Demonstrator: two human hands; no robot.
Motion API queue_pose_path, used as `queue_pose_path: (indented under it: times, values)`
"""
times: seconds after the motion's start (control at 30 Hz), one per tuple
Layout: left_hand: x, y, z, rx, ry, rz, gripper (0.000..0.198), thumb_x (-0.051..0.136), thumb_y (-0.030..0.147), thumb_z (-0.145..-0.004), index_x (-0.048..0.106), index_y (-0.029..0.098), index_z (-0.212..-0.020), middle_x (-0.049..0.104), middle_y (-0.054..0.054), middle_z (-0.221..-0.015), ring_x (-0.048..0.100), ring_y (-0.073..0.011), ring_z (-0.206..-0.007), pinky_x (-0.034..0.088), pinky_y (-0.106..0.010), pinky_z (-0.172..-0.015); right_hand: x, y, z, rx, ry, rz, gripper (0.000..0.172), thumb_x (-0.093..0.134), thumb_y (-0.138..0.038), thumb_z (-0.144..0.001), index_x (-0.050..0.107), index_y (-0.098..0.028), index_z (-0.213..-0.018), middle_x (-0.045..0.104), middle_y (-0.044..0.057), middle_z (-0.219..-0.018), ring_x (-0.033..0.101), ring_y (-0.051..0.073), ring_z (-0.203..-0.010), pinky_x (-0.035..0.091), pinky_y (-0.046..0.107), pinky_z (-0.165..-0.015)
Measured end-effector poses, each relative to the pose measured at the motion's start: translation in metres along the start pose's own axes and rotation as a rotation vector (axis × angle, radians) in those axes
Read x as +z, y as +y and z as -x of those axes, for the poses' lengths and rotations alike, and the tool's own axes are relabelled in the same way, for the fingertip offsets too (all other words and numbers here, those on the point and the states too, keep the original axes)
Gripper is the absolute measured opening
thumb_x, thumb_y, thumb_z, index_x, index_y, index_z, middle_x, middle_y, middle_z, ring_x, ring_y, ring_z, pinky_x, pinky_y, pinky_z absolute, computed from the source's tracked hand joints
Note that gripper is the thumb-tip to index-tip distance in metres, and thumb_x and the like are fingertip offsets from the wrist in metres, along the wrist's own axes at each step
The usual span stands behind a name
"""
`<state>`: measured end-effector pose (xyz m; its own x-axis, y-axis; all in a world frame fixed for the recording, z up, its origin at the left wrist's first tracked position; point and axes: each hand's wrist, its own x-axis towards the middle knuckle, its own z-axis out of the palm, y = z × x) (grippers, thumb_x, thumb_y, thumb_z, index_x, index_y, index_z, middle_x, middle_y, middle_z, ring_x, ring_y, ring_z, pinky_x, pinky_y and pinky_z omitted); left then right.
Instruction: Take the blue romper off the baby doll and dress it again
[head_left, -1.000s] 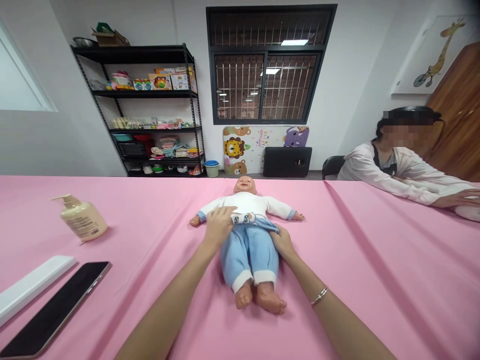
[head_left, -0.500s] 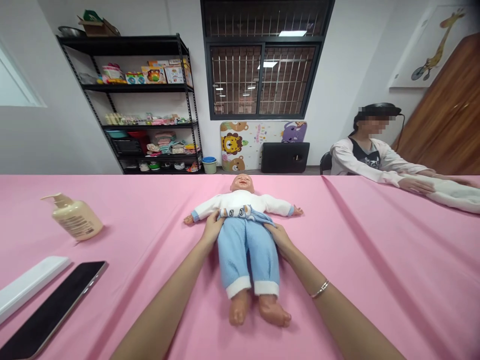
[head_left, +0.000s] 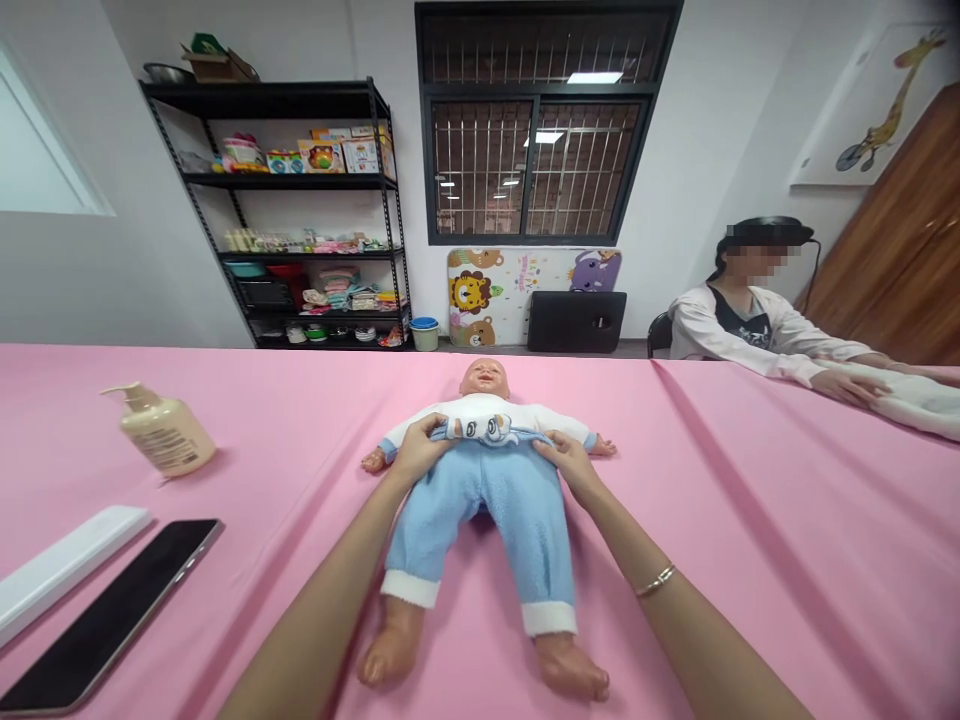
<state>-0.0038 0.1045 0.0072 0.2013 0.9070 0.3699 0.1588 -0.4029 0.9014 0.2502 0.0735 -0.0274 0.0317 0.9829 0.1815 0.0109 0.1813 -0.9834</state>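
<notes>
A baby doll (head_left: 484, 378) lies on its back, head away from me, arms spread and legs apart. It wears a white top (head_left: 480, 408) with blue cuffs and light blue trousers (head_left: 480, 490) with white hems. My left hand (head_left: 421, 448) pinches the cloth at the waist on the left side. On the right side of the waist, my right hand (head_left: 566, 462) has its fingers closed on the same blue edge. Between the hands the top's printed lower part is bunched.
A pump bottle (head_left: 169, 435), a white flat case (head_left: 71, 560) and a black phone (head_left: 112, 615) lie or stand at left on the pink tablecloth (head_left: 300, 400). At right a person (head_left: 750, 310) touches a white bundle (head_left: 922, 400).
The doll's legs have spread wider and shifted toward me. Both hands have moved slightly up at the waist, and the cloth between them is straighter. The camera view has shifted a little.
</notes>
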Motion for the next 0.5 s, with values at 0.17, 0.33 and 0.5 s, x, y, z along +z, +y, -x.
queue_pose_path:
  times: [0.17, 0.33, 0.5]
  values:
    - [0.001, -0.018, -0.003, -0.08, 0.089, 0.3, 0.083, 0.075, 0.025, -0.053, 0.034, 0.02, -0.125, 0.06, -0.005, -0.1, 0.059, -0.0179, -0.091, 0.045, -0.03, -0.081, 0.011, 0.024, -0.004, -0.089, 0.283, 0.238, 0.032, 0.057, -0.047, -0.067, 0.052, -0.016, -0.072, 0.053, -0.001, -0.063, 0.047, 0.015, -0.06, 0.037, 0.026, -0.058]
    - [-0.012, -0.025, 0.005, -0.346, 0.062, -0.189, 0.043, 0.066, 0.049, -0.064, 0.06, 0.012, -0.087, 0.064, -0.01, -0.084, 0.059, -0.0276, -0.09, 0.044, -0.038, -0.083, 0.015, 0.035, 0.002, -0.057, 0.284, 0.334, 0.028, 0.056, -0.043, -0.072, 0.055, -0.015, -0.078, 0.059, 0.002, -0.072, 0.053, 0.02, -0.071, 0.04, 0.032, -0.066]
    - [-0.006, -0.012, 0.009, -0.286, -0.106, 0.124, 0.044, 0.062, 0.049, -0.072, 0.063, 0.015, -0.1, 0.063, -0.009, -0.103, 0.056, -0.0259, -0.102, 0.043, -0.035, -0.09, 0.021, 0.03, 0.002, -0.077, 0.29, 0.263, 0.029, 0.052, -0.037, -0.085, 0.057, -0.013, -0.1, 0.058, 0.005, -0.098, 0.056, 0.018, -0.087, 0.047, 0.034, -0.077]
